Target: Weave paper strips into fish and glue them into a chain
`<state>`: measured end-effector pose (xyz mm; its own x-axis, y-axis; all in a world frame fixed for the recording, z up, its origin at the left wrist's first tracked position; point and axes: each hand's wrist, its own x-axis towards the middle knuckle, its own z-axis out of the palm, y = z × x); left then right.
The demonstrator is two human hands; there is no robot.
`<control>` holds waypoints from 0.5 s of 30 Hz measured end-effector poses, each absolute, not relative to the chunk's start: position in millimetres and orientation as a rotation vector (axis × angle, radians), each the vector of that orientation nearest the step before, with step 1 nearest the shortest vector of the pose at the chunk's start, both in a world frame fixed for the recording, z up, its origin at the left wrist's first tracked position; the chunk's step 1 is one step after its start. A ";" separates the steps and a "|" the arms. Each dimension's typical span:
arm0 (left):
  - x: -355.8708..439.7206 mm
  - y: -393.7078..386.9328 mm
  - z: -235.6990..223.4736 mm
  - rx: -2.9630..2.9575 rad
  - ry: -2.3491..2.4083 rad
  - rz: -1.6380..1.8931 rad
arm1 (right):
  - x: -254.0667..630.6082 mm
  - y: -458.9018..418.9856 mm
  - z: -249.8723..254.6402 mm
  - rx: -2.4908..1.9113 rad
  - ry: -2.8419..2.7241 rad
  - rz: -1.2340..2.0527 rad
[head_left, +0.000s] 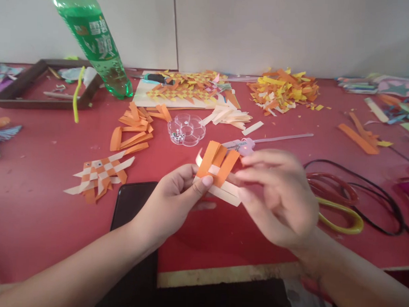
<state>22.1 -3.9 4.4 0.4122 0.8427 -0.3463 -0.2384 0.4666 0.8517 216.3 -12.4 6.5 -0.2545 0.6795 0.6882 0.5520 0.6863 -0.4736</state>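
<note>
- A person's left hand (177, 202) pinches a small woven paper piece (216, 170), thumb flat on its front and fingers behind.
- The right hand (280, 192) is half curled at the piece's right edge, its thumb and fingers parted; whether it grips a strip end cannot be told.
- The paper sits between the two hands, above a red table (228, 246). Its orange strips (208, 159) point up and away, crossed by cream strips (227, 193) that stick out toward the right hand.
- The weave could loosen: it seems to be held mainly by the left thumb, so a slackened pinch might let the crossings slide apart.
- A cream strip could slip or crease if the right fingers pull too hard or at a slant, since the paper looks thin and the ends hang free.
- Two strips could cross in the wrong order, because the left thumb covers part of the pattern.
- Just beyond the paper, between the hands, lies a lilac tool (247, 147) with a clear rod, probably a glue gun. If hot, its tip could burn a knuckle or smear glue should the right hand drift forward.
- A black cable (389, 196) loops to the right of the right hand; a sleeve or wrist catching it might drag that tool, if the two are joined.
- Beyond the left hand, a clear flower-shaped tray (188, 124) holds tiny pieces, which a forward bump could scatter.
</note>
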 end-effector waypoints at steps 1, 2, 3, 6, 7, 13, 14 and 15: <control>22.0 -3.6 4.3 0.809 0.899 0.791 | 216.8 -11.6 5.2 -1.027 -1.844 0.204; 21.9 -3.3 4.1 0.806 0.904 0.802 | 217.7 -10.3 4.0 -1.097 -1.778 0.237; 21.7 -3.0 3.8 0.798 0.905 0.816 | 219.4 -8.1 2.9 -1.175 -1.740 0.244; 21.3 -2.9 2.2 0.763 0.897 0.880 | 230.1 2.5 -0.9 -1.453 -1.755 0.110; 21.2 -2.9 1.6 0.750 0.898 0.903 | 235.4 7.0 -2.5 -1.554 -1.794 0.054; 20.6 -2.5 -0.9 0.782 0.983 0.965 | 260.9 26.6 -10.3 -1.841 -2.174 0.065; 20.4 -2.2 -1.3 0.791 0.997 0.971 | 262.0 27.2 -10.1 -1.846 -2.195 0.075; 20.2 -1.9 -1.6 0.798 1.009 0.981 | 262.3 27.1 -9.5 -1.845 -2.199 0.084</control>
